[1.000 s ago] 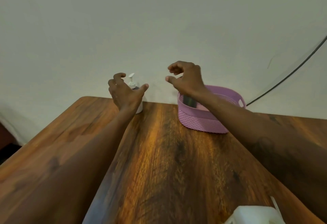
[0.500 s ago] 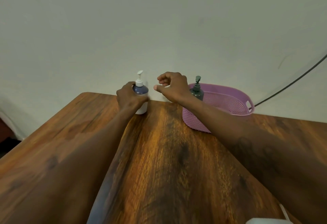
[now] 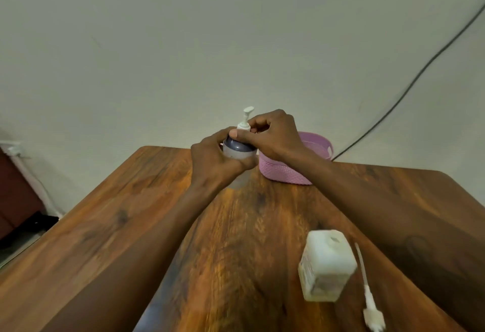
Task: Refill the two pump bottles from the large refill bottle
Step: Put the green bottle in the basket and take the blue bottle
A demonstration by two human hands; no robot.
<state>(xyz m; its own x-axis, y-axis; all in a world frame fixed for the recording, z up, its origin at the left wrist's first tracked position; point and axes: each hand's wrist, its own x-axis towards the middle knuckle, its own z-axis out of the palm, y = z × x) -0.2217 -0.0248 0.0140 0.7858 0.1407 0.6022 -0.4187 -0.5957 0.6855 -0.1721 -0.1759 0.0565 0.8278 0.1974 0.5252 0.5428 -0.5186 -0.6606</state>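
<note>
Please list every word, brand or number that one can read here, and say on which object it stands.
No text can be read.
The label on the large refill bottle shows pinkish marks, too blurred to read.
The pump bottle shows no print on its visible part.

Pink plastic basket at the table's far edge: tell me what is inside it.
The pink basket shows only bare inner wall on its right side. The right hand covers the left side, so contents there cannot be seen.
</note>
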